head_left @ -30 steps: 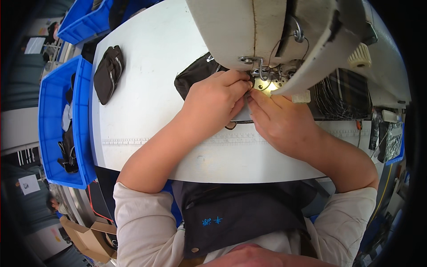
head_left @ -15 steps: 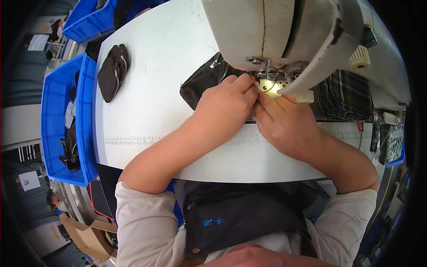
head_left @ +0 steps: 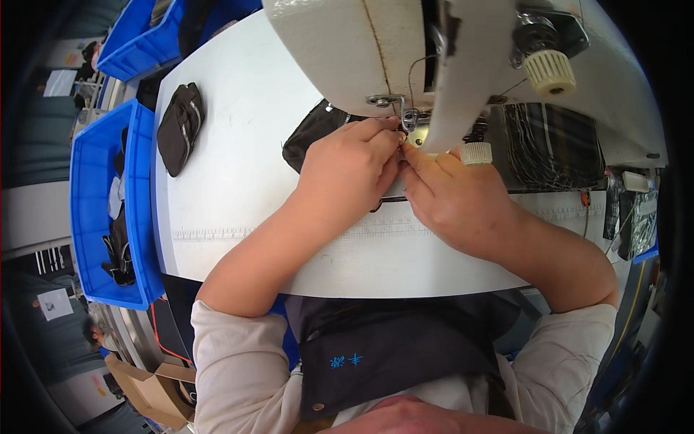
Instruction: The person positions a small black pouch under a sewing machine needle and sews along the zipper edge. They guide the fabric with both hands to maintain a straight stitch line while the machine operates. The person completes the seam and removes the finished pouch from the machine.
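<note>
A dark fabric pouch (head_left: 304, 139) with a zipper lies at the needle area of a white sewing machine (head_left: 340, 50), partly hidden under my hand. My left hand (head_left: 348, 165) is closed on the pouch, its fingers bunched beside the presser foot (head_left: 410, 119). Right against it, my right hand (head_left: 459, 199) pinches the pouch's edge, thumb and fingertips meeting those of the left. What lies between the fingertips is mostly covered. A small light shines on the metal needle plate (head_left: 418, 137) just beyond them.
Another dark zippered pouch (head_left: 181, 130) lies on the white table (head_left: 238, 159) at left. Stacked black fabric pieces (head_left: 557, 148) sit right of the needle. Beyond the table's left edge stands a blue bin (head_left: 144, 210) holding dark pieces. The machine head overhangs my hands.
The view has shifted, so the machine head looks larger and more of its right side shows. Both hands stay together on the pouch near the needle, with only slight finger movement.
</note>
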The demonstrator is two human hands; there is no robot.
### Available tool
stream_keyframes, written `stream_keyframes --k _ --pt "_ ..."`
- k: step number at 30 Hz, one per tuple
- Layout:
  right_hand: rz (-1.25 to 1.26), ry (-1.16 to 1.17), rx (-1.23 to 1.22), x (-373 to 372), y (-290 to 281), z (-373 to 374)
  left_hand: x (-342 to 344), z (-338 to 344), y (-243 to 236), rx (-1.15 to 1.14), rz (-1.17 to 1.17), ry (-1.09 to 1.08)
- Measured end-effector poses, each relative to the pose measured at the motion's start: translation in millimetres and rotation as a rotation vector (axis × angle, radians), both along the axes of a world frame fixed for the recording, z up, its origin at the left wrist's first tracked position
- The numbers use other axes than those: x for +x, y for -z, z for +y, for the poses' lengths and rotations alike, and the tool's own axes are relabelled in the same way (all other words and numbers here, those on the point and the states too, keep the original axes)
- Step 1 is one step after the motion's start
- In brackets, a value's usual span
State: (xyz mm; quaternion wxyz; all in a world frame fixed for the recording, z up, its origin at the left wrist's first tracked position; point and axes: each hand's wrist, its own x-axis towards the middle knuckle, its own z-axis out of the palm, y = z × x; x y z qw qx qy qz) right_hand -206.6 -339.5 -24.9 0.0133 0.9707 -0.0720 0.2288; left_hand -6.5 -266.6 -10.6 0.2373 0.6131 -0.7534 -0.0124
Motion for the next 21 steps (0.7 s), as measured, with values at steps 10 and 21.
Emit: stream_keyframes --k 10,21 --pt "0.014 -0.013 0.058 1.4 1.9 2.1 4.0 -1.3 -6.6 0.13 0.235 -0.093" --pt "0.083 0.132 0.005 -1.5 3.0 -5.3 4.2 -2.2 -1.2 0.124 0.218 -0.078"
